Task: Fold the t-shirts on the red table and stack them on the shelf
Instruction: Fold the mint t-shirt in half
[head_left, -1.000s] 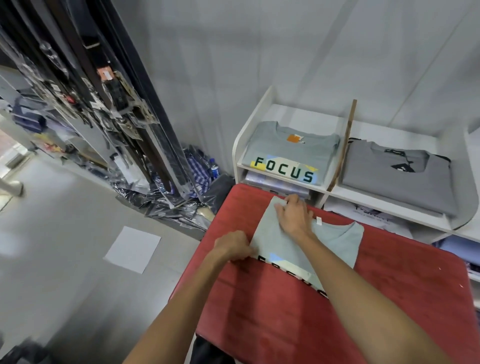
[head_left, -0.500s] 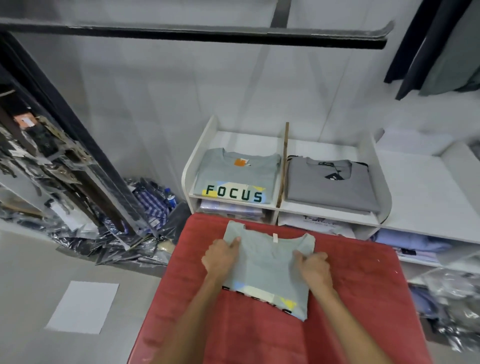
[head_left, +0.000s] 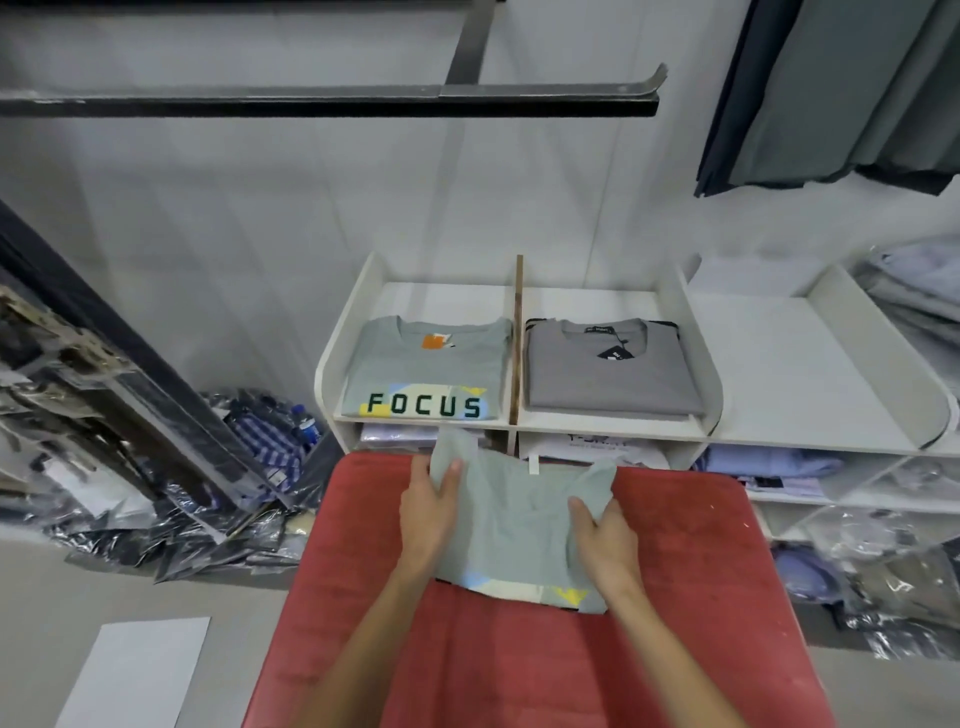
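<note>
A folded pale grey-green t-shirt (head_left: 519, 525) with a printed band along its near edge is lifted off the far part of the red table (head_left: 696, 571). My left hand (head_left: 431, 514) grips its left side, thumb on top. My right hand (head_left: 605, 543) grips its right side, where the cloth bunches. Behind the table stands the white shelf (head_left: 608, 428). Its top left bay holds a folded grey-green "FOCUS" t-shirt (head_left: 431, 369), and the bay to the right holds a folded grey t-shirt (head_left: 608, 369).
Lower shelf bays hold more folded clothes. A wooden divider (head_left: 518, 338) separates the two top bays; a bare white shelf top (head_left: 795, 364) extends right. Plastic-wrapped garments (head_left: 197, 514) lie on the floor left, more at right. A black rail (head_left: 332, 104) runs overhead.
Both hands went from pressing the shirt flat on the table to gripping its two sides, and its far edge has risen toward the shelf. The view has swung right and up.
</note>
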